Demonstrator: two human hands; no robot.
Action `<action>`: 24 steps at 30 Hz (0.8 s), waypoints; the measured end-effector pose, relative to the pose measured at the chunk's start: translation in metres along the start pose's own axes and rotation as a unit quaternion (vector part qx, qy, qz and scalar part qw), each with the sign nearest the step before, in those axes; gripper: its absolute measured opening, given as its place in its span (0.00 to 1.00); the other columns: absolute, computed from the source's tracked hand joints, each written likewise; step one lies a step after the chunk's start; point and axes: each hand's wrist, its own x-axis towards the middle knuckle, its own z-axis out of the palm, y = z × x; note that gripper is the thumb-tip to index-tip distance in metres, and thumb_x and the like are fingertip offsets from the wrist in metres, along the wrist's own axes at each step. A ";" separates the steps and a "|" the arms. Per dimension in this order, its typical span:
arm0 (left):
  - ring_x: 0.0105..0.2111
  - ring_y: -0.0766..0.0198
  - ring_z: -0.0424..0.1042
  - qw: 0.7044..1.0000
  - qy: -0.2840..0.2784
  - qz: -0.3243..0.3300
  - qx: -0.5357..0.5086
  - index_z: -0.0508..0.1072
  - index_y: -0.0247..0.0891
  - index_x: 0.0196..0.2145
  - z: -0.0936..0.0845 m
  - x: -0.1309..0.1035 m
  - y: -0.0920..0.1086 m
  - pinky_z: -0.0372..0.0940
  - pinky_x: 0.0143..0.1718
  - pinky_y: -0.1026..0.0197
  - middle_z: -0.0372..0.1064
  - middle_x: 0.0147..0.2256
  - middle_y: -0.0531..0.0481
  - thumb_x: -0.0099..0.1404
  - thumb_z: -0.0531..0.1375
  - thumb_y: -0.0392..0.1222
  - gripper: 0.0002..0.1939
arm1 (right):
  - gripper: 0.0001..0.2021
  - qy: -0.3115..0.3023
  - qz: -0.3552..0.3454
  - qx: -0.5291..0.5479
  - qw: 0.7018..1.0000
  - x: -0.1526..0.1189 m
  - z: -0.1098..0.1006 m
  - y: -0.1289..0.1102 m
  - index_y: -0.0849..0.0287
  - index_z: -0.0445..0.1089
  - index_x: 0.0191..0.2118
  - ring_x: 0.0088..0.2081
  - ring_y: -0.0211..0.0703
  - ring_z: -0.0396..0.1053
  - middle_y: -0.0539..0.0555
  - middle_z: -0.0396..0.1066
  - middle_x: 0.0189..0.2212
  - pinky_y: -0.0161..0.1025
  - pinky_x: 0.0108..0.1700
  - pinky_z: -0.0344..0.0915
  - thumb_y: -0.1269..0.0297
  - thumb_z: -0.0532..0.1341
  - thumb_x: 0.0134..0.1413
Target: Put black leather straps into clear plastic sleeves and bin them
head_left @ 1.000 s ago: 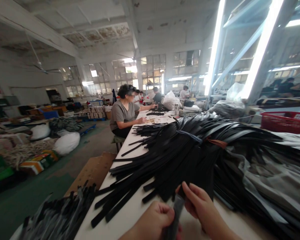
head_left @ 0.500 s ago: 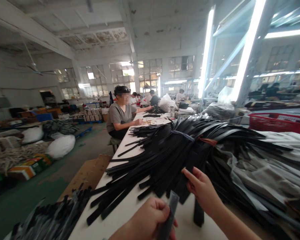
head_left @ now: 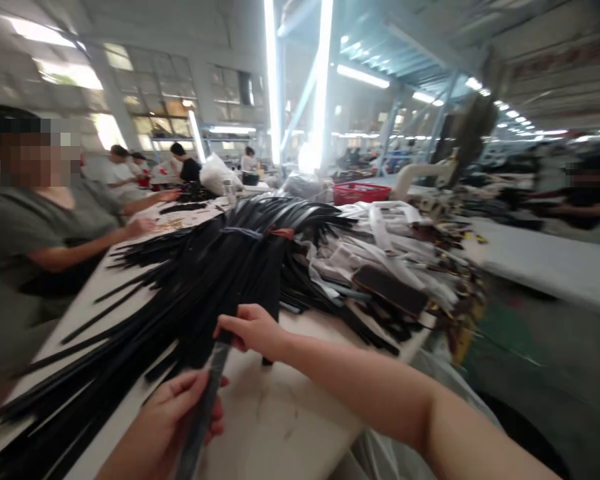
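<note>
A black strap (head_left: 200, 421), which seems to be in a clear plastic sleeve, slants up from the bottom edge in front of me. My left hand (head_left: 173, 403) is closed round its middle, the thumb on top and the fingertips showing on the far side. At the strap's upper end my right hand (head_left: 256, 331) has its fingers pinched on the tip. Just beyond both hands, a thick bundle of similar black straps (head_left: 215, 280) fans out over the table, bound by a bluish cord (head_left: 243, 233) and an orange-brown band (head_left: 281, 233).
The pale table (head_left: 285, 407) lies under my hands. White plastic wrapping (head_left: 375, 250) and a dark brown piece (head_left: 390, 290) are to the right, a red basket (head_left: 361, 193) behind. A co-worker (head_left: 55, 220) sits at the table's left side.
The view has swung to the right, so the co-worker now appears closer at the left edge. My right hand, apart from the strap before, has come to its upper end.
</note>
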 end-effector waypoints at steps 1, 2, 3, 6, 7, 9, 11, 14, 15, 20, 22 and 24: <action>0.21 0.64 0.71 1.000 0.015 -0.006 0.006 0.72 0.35 0.35 -0.005 0.004 0.001 0.63 0.22 0.67 0.71 0.21 0.50 0.44 0.71 0.51 0.24 | 0.18 -0.019 -0.010 -0.005 1.000 0.005 0.000 0.001 0.63 0.70 0.28 0.13 0.27 0.51 0.43 0.58 0.12 0.28 0.16 0.46 0.49 0.60 0.52; 0.21 0.64 0.71 1.000 0.024 -0.009 0.011 0.72 0.36 0.35 -0.008 0.007 0.001 0.64 0.23 0.67 0.71 0.21 0.51 0.42 0.72 0.51 0.25 | 0.19 -0.036 -0.008 -0.009 0.999 0.008 -0.001 0.002 0.63 0.70 0.29 0.14 0.27 0.53 0.43 0.59 0.13 0.28 0.16 0.48 0.48 0.60 0.52; 0.21 0.65 0.70 0.999 0.026 -0.007 0.017 0.71 0.36 0.34 -0.009 0.010 0.001 0.64 0.22 0.68 0.71 0.21 0.51 0.41 0.72 0.51 0.25 | 0.20 -0.049 0.001 -0.015 0.999 0.009 -0.001 0.003 0.62 0.69 0.29 0.15 0.27 0.54 0.44 0.60 0.14 0.27 0.17 0.50 0.47 0.60 0.52; 0.20 0.69 0.68 0.999 0.001 0.043 0.030 0.70 0.35 0.31 -0.001 0.011 -0.001 0.62 0.21 0.69 0.70 0.21 0.52 0.47 0.69 0.51 0.20 | 0.26 -0.055 0.041 -0.049 0.996 -0.001 0.000 0.005 0.62 0.66 0.26 0.15 0.28 0.57 0.45 0.62 0.15 0.28 0.17 0.53 0.39 0.55 0.51; 0.19 0.70 0.67 0.997 -0.008 0.069 0.034 0.69 0.35 0.31 0.004 0.010 -0.001 0.61 0.21 0.70 0.69 0.21 0.52 0.50 0.67 0.52 0.19 | 0.29 -0.054 0.048 -0.060 0.996 -0.006 0.000 0.005 0.62 0.63 0.24 0.15 0.28 0.57 0.46 0.63 0.15 0.28 0.17 0.53 0.36 0.52 0.51; 0.18 0.70 0.66 0.992 -0.008 0.119 0.036 0.68 0.35 0.32 0.010 0.009 0.000 0.59 0.19 0.70 0.69 0.21 0.53 0.54 0.65 0.53 0.18 | 0.32 -0.062 0.052 -0.071 0.994 -0.014 0.000 0.008 0.61 0.60 0.22 0.13 0.29 0.57 0.47 0.62 0.14 0.29 0.16 0.53 0.33 0.47 0.51; 0.17 0.70 0.66 0.988 0.010 0.152 0.037 0.67 0.34 0.32 0.010 0.011 0.001 0.58 0.18 0.69 0.69 0.21 0.53 0.54 0.64 0.54 0.19 | 0.32 -0.068 0.050 -0.068 0.994 -0.017 0.002 0.013 0.61 0.62 0.27 0.12 0.30 0.56 0.46 0.62 0.13 0.29 0.15 0.52 0.32 0.46 0.51; 0.16 0.69 0.66 0.985 0.029 0.167 0.042 0.65 0.35 0.32 0.006 0.014 -0.001 0.56 0.17 0.68 0.68 0.21 0.53 0.53 0.63 0.58 0.22 | 0.30 -0.072 0.054 -0.097 0.991 -0.019 0.009 0.020 0.60 0.62 0.30 0.12 0.30 0.54 0.45 0.62 0.14 0.28 0.13 0.49 0.32 0.50 0.49; 0.16 0.68 0.66 0.984 0.032 0.167 0.045 0.65 0.35 0.32 0.006 0.014 -0.003 0.56 0.17 0.68 0.68 0.20 0.52 0.53 0.62 0.59 0.23 | 0.29 -0.071 0.052 -0.112 0.990 -0.019 0.012 0.021 0.60 0.61 0.30 0.12 0.29 0.53 0.45 0.62 0.14 0.28 0.13 0.48 0.34 0.53 0.47; 0.14 0.67 0.64 0.989 0.018 0.138 0.055 0.63 0.36 0.34 0.010 0.018 -0.018 0.56 0.18 0.65 0.66 0.18 0.53 0.47 0.62 0.66 0.30 | 0.27 0.000 0.063 -0.055 0.996 -0.017 0.015 0.022 0.58 0.57 0.25 0.14 0.28 0.51 0.42 0.55 0.14 0.28 0.16 0.44 0.35 0.60 0.40; 0.16 0.67 0.64 0.988 0.010 0.139 0.069 0.64 0.36 0.32 0.008 0.024 -0.024 0.58 0.20 0.64 0.65 0.18 0.54 0.42 0.65 0.66 0.32 | 0.29 0.040 0.086 -0.026 0.995 -0.013 0.010 0.026 0.58 0.58 0.24 0.14 0.29 0.49 0.41 0.50 0.13 0.29 0.16 0.43 0.32 0.59 0.36; 0.19 0.68 0.64 0.984 0.020 0.152 0.089 0.65 0.35 0.30 0.002 0.030 -0.031 0.58 0.24 0.63 0.64 0.20 0.54 0.40 0.67 0.62 0.30 | 0.32 0.047 0.101 -0.037 0.993 -0.009 0.003 0.033 0.58 0.60 0.24 0.14 0.29 0.48 0.41 0.48 0.11 0.30 0.15 0.42 0.29 0.57 0.33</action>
